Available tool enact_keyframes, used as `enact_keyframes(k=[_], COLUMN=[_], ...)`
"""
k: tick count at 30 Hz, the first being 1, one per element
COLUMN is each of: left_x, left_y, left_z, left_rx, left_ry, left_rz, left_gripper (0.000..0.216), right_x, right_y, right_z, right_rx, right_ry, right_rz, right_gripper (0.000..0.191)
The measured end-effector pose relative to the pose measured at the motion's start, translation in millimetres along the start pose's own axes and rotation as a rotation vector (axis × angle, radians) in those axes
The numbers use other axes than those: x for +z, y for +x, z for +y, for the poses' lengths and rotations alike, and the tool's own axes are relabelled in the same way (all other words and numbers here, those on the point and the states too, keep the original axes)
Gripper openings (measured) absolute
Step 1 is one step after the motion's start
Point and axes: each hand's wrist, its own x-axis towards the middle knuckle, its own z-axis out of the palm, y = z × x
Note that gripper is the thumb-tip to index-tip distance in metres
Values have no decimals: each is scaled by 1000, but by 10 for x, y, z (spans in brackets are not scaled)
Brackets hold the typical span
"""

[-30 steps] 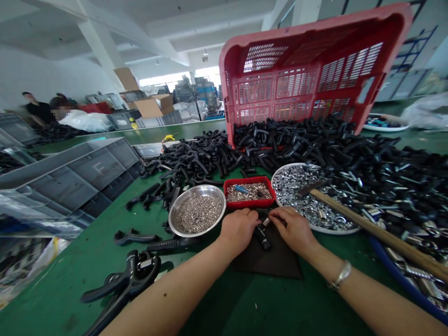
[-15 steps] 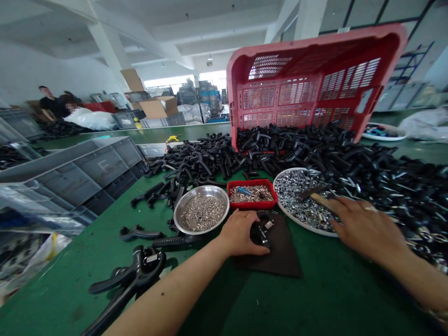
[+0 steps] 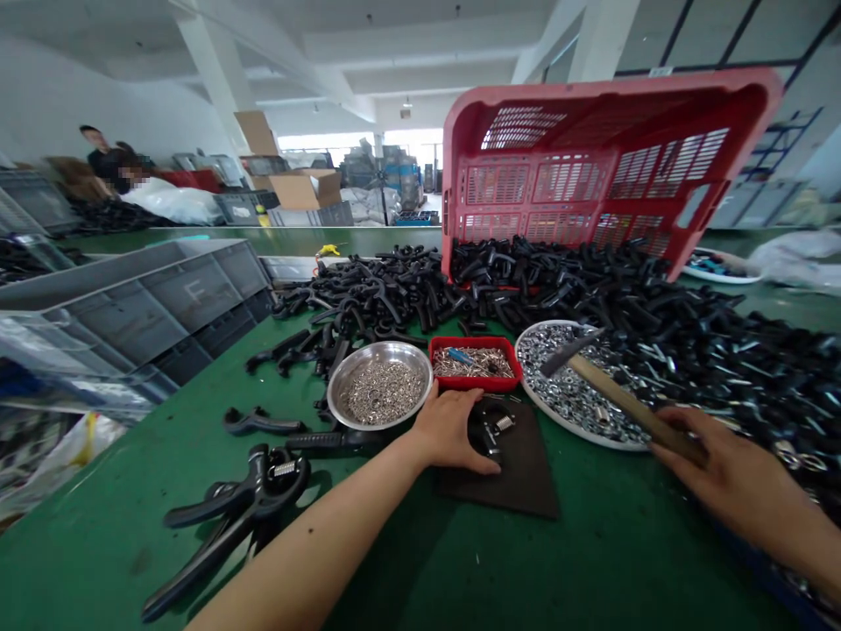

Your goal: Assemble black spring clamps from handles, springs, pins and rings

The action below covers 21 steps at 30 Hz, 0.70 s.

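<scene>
My left hand (image 3: 453, 431) is closed around a black hand grip exerciser (image 3: 490, 427) with a coil spring, which lies on a dark mat (image 3: 519, 486); the fingers cover part of it. In my right hand (image 3: 729, 460) is a hammer (image 3: 611, 390), held by its wooden handle, the head raised over a white tray (image 3: 565, 419) of small shiny metal parts. A red box (image 3: 477, 383) of pins, with a blue object among them, sits just beyond the mat. Beside it stands a steel bowl (image 3: 335, 407) of small metal rings.
Black handles (image 3: 394, 289) are heaped across the back and right of the green table (image 3: 407, 570). A tipped red crate (image 3: 611, 83) stands behind them. Finished-looking hand grips (image 3: 256, 504) lie at front left, near grey bins (image 3: 164, 307). A person (image 3: 102, 162) is far off.
My right hand has drawn back toward the lower right, gripping the handle, and the hammer has lifted off the metal parts. My left hand stays on the hand grip; the view has shifted slightly.
</scene>
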Motion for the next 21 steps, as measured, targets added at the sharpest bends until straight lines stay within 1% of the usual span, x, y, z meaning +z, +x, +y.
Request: enact_keyframes(k=[3,5,7,9,12,13,15,18,19,21], left_x=[-11,-15,-13,-10,-13,-13,-6,41,68,133], left_y=[5,9,14,17,2,-16,-76,-202,-240,-286], left_z=[3,-1,-10,-24,-32,-24,16,128,170,238], left_rx=[-24,-34,-36,-31,-8,6,30,12,-13,-62], left_ry=[-51,-69,-70,-66,-54,-37,34,187,229,289], left_rz=[-11,-6,-1,-2,-17,-18,10,103,119,109], left_gripper=[112,115,116,118,117,113,98,72,68,66], right_x=[89,187,266,295,238,205,142,77,64,53], right_y=[-196,-269,-297,-297,-271,-255,-201,-46,19,145], right_z=[-407,-602,-695,-703,-623,-575,-428,-53,94,338], right_rx=[-206,-321,-365,-372,-361,-328,-199,28,79,119], right_ry=[44,36,19,15,50,64,75,31,-3,-105], right_rz=[102,110,71,35,37,47,46,-30,-50,-68], right_gripper=[47,51,54,53,49,48,49,52,52,48])
